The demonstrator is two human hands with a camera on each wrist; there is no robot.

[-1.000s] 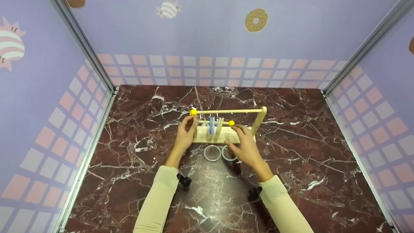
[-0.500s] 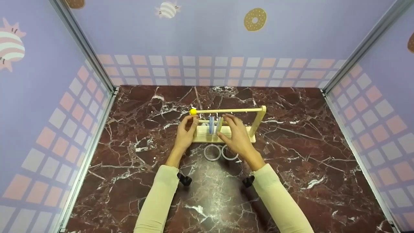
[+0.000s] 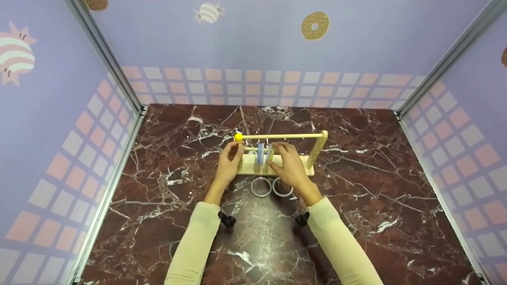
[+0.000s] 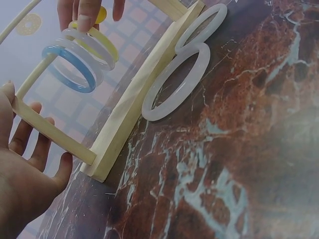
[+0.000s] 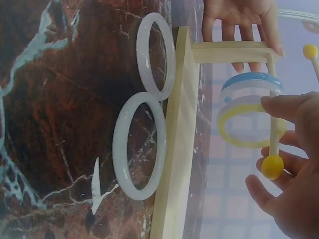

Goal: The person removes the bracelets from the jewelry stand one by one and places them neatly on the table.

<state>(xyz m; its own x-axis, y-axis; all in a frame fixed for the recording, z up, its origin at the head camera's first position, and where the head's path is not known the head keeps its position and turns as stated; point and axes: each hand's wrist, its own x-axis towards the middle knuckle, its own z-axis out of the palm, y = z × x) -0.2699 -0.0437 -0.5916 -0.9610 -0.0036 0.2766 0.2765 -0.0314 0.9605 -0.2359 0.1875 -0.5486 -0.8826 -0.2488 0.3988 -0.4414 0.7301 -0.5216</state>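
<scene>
A wooden bangle stand [image 3: 257,170] rises from a long flat base. My left hand [image 3: 227,166] grips its left upright, fingers behind and thumb in front. Several bangles hang on the lower rod: a blue bangle [image 5: 254,76] on the left, pale clear ones in the middle, a yellow bangle [image 5: 244,145] on the right. My right hand [image 3: 292,164] pinches the yellow bangle at its edge, and the rod's yellow end ball [image 5: 272,167] lies among its fingers. In the head view this hand hides that ball.
Two whitish bangles lie flat before the base, a left one [image 5: 141,55] and a right one [image 5: 119,144]. Above and behind runs a bare upper rod [image 3: 281,136] with a yellow ball [image 3: 238,137] at its left end. Patterned panels enclose the marbled table [image 3: 380,166].
My right hand has moved left from the lower rod's yellow ball to the yellow bangle, and its fingers have closed on it. My left hand has stayed on the upright.
</scene>
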